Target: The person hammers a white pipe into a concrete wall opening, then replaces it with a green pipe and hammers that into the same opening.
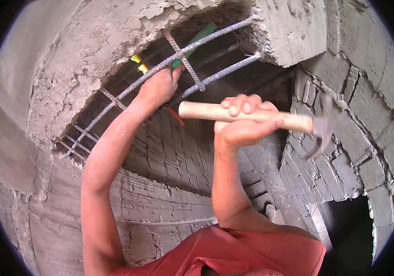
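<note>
My right hand (247, 120) is wrapped around the pale wooden handle of a claw hammer (293, 121). The hammer lies almost level, and its metal head on the right is smeared by motion. My left hand (159, 86) is raised in the opening among the ribbed steel bars (137, 83). It is closed, thumb up, with its fingers turned away from view; I cannot tell what it grips. Just above the thumb, a green tube-like piece (201, 39) runs up behind the bars. Below this hand an orange strip (175, 117) sticks out.
Broken concrete (86, 60) edges the opening on the left, and a concrete block (293, 32) stands at the right. Yellow pieces (139, 64) show behind the bars. Rough block walls (344, 119) surround me, with a dark gap (349, 230) at lower right.
</note>
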Demonstrator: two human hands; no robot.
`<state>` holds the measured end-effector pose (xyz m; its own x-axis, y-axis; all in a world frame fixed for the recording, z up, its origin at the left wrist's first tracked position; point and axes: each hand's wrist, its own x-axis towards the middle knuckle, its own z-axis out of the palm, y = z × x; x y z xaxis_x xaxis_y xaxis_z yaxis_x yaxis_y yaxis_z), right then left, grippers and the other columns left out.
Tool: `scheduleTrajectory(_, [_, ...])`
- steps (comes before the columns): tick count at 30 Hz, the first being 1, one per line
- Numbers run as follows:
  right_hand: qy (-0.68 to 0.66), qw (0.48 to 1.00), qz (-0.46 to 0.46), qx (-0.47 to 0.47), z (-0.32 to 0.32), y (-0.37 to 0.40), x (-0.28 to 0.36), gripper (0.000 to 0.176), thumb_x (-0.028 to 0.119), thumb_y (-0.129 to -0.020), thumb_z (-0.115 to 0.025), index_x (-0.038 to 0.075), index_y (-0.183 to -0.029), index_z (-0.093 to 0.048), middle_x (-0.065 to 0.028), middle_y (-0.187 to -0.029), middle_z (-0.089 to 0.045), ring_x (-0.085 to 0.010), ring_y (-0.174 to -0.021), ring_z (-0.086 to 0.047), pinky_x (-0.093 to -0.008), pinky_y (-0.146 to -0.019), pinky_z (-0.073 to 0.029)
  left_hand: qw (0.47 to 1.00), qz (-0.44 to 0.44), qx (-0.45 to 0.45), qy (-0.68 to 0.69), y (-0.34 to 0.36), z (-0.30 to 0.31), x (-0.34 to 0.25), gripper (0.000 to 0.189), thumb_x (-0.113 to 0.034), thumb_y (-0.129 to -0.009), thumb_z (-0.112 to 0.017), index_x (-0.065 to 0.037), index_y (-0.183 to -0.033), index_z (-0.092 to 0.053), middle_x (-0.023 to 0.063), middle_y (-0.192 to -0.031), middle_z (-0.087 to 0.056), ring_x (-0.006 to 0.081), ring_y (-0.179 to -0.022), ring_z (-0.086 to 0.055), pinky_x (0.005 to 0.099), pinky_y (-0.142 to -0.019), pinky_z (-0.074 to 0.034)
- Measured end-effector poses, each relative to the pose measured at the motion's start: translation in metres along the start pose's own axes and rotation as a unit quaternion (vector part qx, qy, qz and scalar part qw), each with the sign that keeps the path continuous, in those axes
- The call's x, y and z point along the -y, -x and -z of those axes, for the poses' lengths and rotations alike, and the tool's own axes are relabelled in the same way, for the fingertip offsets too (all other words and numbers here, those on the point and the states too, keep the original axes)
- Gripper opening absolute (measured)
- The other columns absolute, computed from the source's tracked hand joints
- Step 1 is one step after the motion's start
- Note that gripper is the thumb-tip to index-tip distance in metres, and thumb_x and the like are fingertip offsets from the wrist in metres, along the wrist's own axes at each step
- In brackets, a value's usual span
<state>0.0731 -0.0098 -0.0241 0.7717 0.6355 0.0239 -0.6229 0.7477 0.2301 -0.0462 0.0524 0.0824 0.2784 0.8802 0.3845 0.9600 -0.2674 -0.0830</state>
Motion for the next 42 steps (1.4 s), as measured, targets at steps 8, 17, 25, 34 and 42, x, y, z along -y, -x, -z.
scheduleTrajectory(8, [0.142,0.952,-0.243,0.12,0.008,0.007,-0.027,0.043,0.055,-0.102,-0.04,0.014,-0.088,-0.042,-0.003,-0.065,-0.043,-0.0161,-0.044,-0.044,-0.0328,-0.04,-0.044,0.999,-0.033,-0.005,-0.002,-0.004,-0.008,0.01,0.049,-0.042,-0.103,-0.042,0.002,-0.115,-0.061,0.0304,-0.104,-0.065,0.047,-0.101,-0.061,0.0526,-0.086,-0.049])
scheduleTrajectory(17, [0.128,0.93,-0.324,0.119,0.009,0.005,-0.05,0.041,0.048,-0.101,-0.046,0.012,-0.083,-0.044,-0.0019,-0.059,-0.044,-0.0144,-0.042,-0.044,-0.0312,-0.04,-0.044,0.99,-0.114,-0.014,0.084,-0.004,-0.005,0.017,0.043,-0.03,-0.106,-0.034,0.0,-0.127,-0.056,0.0305,-0.122,-0.058,0.0467,-0.116,-0.054,0.0483,-0.098,-0.044])
scheduleTrajectory(25, [-0.007,0.998,0.045,0.039,0.013,-0.01,-0.004,0.052,0.069,-0.095,-0.04,0.018,-0.093,-0.043,0.0008,-0.062,-0.042,-0.0159,-0.044,-0.045,-0.0329,-0.042,-0.046,0.995,-0.051,0.002,0.083,-0.002,-0.007,0.015,0.042,-0.031,-0.106,-0.034,0.0,-0.124,-0.058,0.0305,-0.12,-0.059,0.0464,-0.117,-0.053,0.049,-0.097,-0.044])
scheduleTrajectory(34, [0.119,0.965,-0.229,0.053,0.013,0.002,-0.02,0.041,0.044,-0.103,-0.043,0.009,-0.081,-0.044,-0.0037,-0.06,-0.044,-0.0141,-0.042,-0.045,-0.0317,-0.037,-0.044,0.997,-0.059,-0.007,0.058,-0.007,-0.013,0.023,0.04,-0.03,-0.106,-0.036,-0.004,-0.126,-0.058,0.0281,-0.119,-0.061,0.0454,-0.114,-0.056,0.0489,-0.095,-0.045])
scheduleTrajectory(42, [0.26,0.944,-0.14,0.145,0.005,-0.021,-0.035,0.023,0.034,-0.098,-0.05,0.013,-0.09,-0.049,-0.0014,-0.064,-0.047,-0.0155,-0.046,-0.047,-0.0339,-0.044,-0.045,0.99,-0.108,-0.007,0.091,-0.014,-0.022,0.037,0.039,-0.029,-0.105,-0.036,-0.004,-0.126,-0.058,0.0289,-0.122,-0.059,0.0452,-0.116,-0.055,0.047,-0.097,-0.045])
